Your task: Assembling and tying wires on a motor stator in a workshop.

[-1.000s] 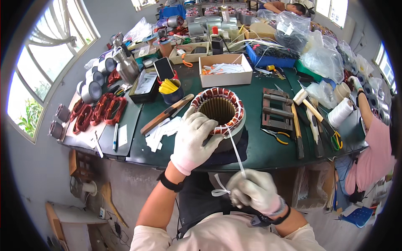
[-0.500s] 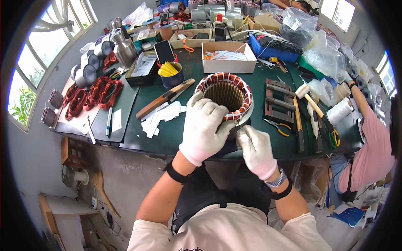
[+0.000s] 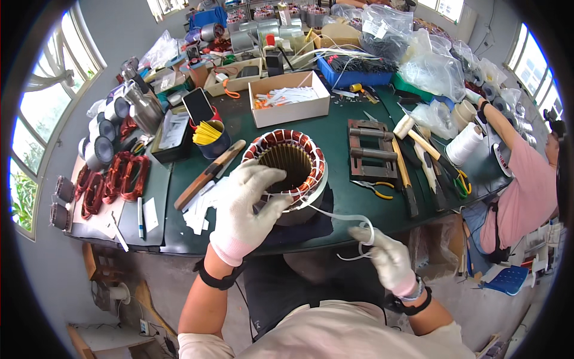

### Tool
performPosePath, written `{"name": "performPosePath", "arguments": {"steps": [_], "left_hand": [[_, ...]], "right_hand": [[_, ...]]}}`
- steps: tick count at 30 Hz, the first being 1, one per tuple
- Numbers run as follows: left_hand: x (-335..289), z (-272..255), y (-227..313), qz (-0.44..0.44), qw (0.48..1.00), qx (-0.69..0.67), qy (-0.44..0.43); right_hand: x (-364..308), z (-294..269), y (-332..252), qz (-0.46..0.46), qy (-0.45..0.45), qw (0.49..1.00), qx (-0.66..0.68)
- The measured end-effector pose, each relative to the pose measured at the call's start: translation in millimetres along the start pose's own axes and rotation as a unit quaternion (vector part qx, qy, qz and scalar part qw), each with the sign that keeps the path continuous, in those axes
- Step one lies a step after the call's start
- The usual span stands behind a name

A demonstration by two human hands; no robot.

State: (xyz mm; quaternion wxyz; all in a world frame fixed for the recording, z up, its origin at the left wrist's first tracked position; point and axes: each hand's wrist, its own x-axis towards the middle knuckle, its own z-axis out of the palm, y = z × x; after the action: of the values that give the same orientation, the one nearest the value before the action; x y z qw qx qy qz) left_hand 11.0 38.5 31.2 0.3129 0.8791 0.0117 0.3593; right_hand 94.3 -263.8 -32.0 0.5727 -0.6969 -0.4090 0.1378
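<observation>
Dark green worktop [image 3: 341, 128] is crowded at the back with boxes and bags; red wire coils [image 3: 112, 179] are laid out at left. Grey wall [image 3: 122, 27] is broken by windows on both sides. At far right a co-worker in a pink top [image 3: 526, 173] is seen.

Wound stator [image 3: 290, 163] is set near the worktop's front edge, nearer than the open white box [image 3: 293, 113]. It is stood upright, round bore faced up, long axis roughly vertical.

Left hand [image 3: 248, 203] is laid at the rim's left front, fingers curved over the bore; whether the rim is gripped cannot be told. White cord [image 3: 344, 218] is led slackly from the front rim to the right hand [image 3: 385, 254] and looped by its fingers; whether it is pinched cannot be told.
</observation>
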Motion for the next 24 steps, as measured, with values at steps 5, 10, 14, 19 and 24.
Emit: {"name": "performPosePath", "arguments": {"steps": [5, 10, 14, 19, 24], "left_hand": [[25.5, 24.8, 5.6, -0.019, 0.999, -0.023, 0.017], [28.4, 29.1, -0.8, 0.006, 0.998, -0.001, 0.058], [27.5, 21.5, -2.6, -0.032, 0.999, -0.014, 0.020], [36.0, 12.8, -6.2, -0.047, 0.998, -0.049, -0.013], [34.3, 8.9, 4.8, -0.187, 0.977, -0.102, 0.014]], "right_hand": [[-101.8, -55.5, 98.1, 0.141, 0.197, 0.916, -0.320], [-179.0, -176.6, 151.8, 0.196, 0.321, 0.749, -0.545], [-190.9, -230.3, 134.5, 0.380, 0.260, 0.668, -0.585], [-48.9, -195.5, 69.9, 0.119, 0.257, 0.831, -0.478], [137.9, -153.9, 83.9, -0.051, 0.104, 0.862, -0.493]]}}
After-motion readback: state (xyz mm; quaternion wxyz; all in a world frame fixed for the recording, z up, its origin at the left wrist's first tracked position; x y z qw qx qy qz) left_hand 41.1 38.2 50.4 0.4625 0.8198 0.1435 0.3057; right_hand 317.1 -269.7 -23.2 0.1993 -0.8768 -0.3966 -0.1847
